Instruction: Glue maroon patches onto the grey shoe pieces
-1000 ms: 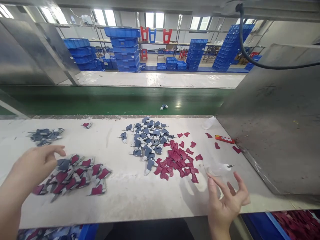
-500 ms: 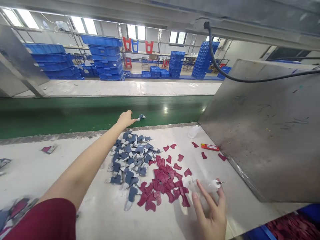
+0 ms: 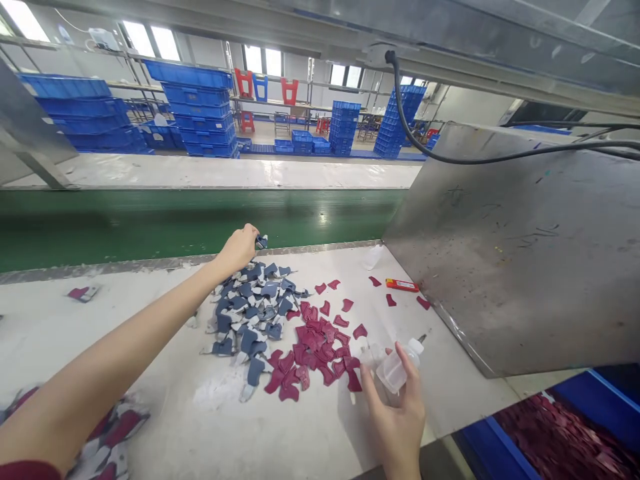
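Note:
At the green belt's near edge, my left hand (image 3: pixel 243 248) pinches a small blue-and-white cut piece (image 3: pixel 261 241). Just below it lies a heap of similar blue-and-white pieces (image 3: pixel 255 303). To the right of that heap is a pile of dark red cut pieces (image 3: pixel 317 343). My right hand (image 3: pixel 397 407) has its fingers around a clear plastic squeeze bottle (image 3: pixel 395 368) with a white cap and a thin metal tip. The bottle is tilted, its tip pointing up and to the right, beside the red pile.
Behind the white table runs a green conveyor belt (image 3: pixel 320 217). A metal panel (image 3: pixel 500 247) stands on the right. Near it lie a red-and-yellow box (image 3: pixel 402 285) and a clear cup (image 3: pixel 373 257). A blue bin (image 3: pixel 505 443) of red pieces sits lower right; red-and-white pieces (image 3: pixel 117 427) lie lower left.
My left hand has picked the blue-and-white piece off the green belt and drawn it back toward the heap. The bottle in my right hand has turned more upright. The view has shifted right.

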The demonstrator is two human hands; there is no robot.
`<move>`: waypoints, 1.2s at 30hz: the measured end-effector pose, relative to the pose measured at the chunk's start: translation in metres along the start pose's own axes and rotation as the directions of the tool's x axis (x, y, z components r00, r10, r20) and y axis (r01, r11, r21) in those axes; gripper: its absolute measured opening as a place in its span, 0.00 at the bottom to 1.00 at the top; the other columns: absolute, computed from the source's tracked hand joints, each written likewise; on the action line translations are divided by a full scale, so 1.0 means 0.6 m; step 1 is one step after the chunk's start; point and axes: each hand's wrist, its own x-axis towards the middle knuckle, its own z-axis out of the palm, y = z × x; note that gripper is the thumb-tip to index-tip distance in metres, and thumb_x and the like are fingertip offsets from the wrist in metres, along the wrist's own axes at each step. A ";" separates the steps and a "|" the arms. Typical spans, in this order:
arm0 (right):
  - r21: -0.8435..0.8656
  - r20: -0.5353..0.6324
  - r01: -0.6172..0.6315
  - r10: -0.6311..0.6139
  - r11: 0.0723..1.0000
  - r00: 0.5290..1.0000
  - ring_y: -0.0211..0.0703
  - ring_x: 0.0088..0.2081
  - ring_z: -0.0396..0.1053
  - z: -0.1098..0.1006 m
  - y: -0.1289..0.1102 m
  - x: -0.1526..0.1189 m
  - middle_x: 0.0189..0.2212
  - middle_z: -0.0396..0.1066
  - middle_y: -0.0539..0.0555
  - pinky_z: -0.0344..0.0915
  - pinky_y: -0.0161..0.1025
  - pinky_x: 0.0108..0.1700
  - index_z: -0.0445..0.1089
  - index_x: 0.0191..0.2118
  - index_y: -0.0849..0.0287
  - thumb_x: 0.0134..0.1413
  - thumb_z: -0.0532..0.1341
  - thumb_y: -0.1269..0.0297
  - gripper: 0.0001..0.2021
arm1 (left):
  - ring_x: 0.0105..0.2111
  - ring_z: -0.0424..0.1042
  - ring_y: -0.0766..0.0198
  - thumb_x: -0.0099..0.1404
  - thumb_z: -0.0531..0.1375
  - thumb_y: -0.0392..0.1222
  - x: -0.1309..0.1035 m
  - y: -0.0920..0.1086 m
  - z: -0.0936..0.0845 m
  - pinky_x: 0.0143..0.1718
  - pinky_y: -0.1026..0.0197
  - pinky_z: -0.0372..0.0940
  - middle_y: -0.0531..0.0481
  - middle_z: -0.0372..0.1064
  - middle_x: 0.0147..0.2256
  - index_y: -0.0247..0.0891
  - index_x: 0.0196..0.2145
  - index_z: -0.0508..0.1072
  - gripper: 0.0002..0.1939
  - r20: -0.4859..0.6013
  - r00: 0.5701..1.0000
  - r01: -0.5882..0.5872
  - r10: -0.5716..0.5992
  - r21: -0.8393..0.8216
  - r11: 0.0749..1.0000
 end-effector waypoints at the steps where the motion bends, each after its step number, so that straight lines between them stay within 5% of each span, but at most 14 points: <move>1: 0.031 -0.039 -0.007 0.008 0.999 0.999 0.53 0.46 0.72 0.000 0.000 -0.003 0.46 0.72 0.61 0.69 0.51 0.50 0.66 0.58 0.58 0.49 0.69 0.53 0.31 | 0.44 0.73 0.49 0.73 0.44 0.40 -0.038 0.004 -0.014 0.44 0.54 0.65 0.34 0.72 0.43 0.28 0.51 0.66 0.18 -0.004 1.000 -0.009 0.009 -0.017 1.000; 4: 0.112 -0.210 0.028 -0.004 0.993 0.978 0.46 0.34 0.74 -0.001 -0.001 -0.011 0.39 0.74 0.59 0.72 0.45 0.40 0.69 0.54 0.61 0.46 0.72 0.56 0.30 | 0.34 0.74 0.55 0.73 0.42 0.49 -0.172 0.010 -0.049 0.36 0.58 0.66 0.45 0.74 0.35 0.37 0.47 0.67 0.19 -0.004 0.999 -0.042 0.042 -0.150 0.988; 7: 0.082 -0.283 0.103 -0.076 0.991 0.956 0.48 0.34 0.75 -0.010 0.003 -0.017 0.39 0.76 0.61 0.73 0.46 0.41 0.73 0.48 0.62 0.45 0.73 0.57 0.24 | 0.33 0.75 0.56 0.72 0.45 0.54 -0.317 0.005 -0.059 0.33 0.60 0.67 0.47 0.75 0.34 0.42 0.43 0.70 0.19 0.026 0.998 -0.044 0.055 -0.336 0.941; 11: 0.068 -0.190 0.188 -0.173 0.980 0.967 0.54 0.35 0.76 -0.022 0.007 -0.035 0.39 0.78 0.63 0.74 0.49 0.40 0.76 0.43 0.64 0.46 0.72 0.57 0.20 | 0.35 0.78 0.56 0.71 0.49 0.51 -0.471 -0.002 -0.019 0.35 0.60 0.69 0.49 0.77 0.33 0.44 0.43 0.72 0.15 0.042 0.999 0.032 -0.014 -0.466 0.884; 14: 0.139 -0.034 0.282 -0.280 0.949 0.960 0.52 0.31 0.76 -0.021 -0.018 -0.063 0.34 0.78 0.61 0.74 0.45 0.33 0.76 0.43 0.63 0.50 0.69 0.57 0.17 | 0.37 0.78 0.56 0.71 0.50 0.48 -0.532 0.006 0.027 0.38 0.58 0.71 0.47 0.77 0.36 0.43 0.43 0.72 0.13 0.022 0.995 0.091 -0.093 -0.510 0.855; 17: 0.276 0.207 0.288 -0.349 0.917 0.914 0.49 0.28 0.75 -0.008 -0.067 -0.097 0.30 0.76 0.58 0.72 0.42 0.27 0.76 0.44 0.62 0.53 0.65 0.58 0.15 | 0.41 0.76 0.55 0.70 0.53 0.46 -0.553 0.021 0.060 0.42 0.55 0.70 0.46 0.76 0.39 0.42 0.43 0.73 0.12 -0.038 0.992 0.081 -0.117 -0.512 0.855; 20: 0.386 0.317 0.211 -0.344 0.898 0.884 0.43 0.24 0.72 0.010 -0.108 -0.123 0.27 0.73 0.55 0.71 0.40 0.25 0.75 0.42 0.62 0.53 0.64 0.61 0.13 | 0.41 0.75 0.54 0.68 0.57 0.45 -0.556 0.030 0.076 0.43 0.54 0.69 0.47 0.76 0.38 0.42 0.43 0.74 0.09 -0.103 0.989 0.040 -0.104 -0.496 0.867; 36: 0.358 0.335 0.279 -0.402 0.891 0.852 0.43 0.24 0.71 0.023 -0.114 -0.136 0.27 0.75 0.55 0.71 0.40 0.26 0.76 0.41 0.61 0.54 0.64 0.67 0.09 | 0.40 0.73 0.54 0.67 0.57 0.42 -0.558 0.032 0.085 0.41 0.54 0.67 0.47 0.74 0.35 0.42 0.37 0.72 0.05 -0.144 0.983 0.033 -0.117 -0.484 0.874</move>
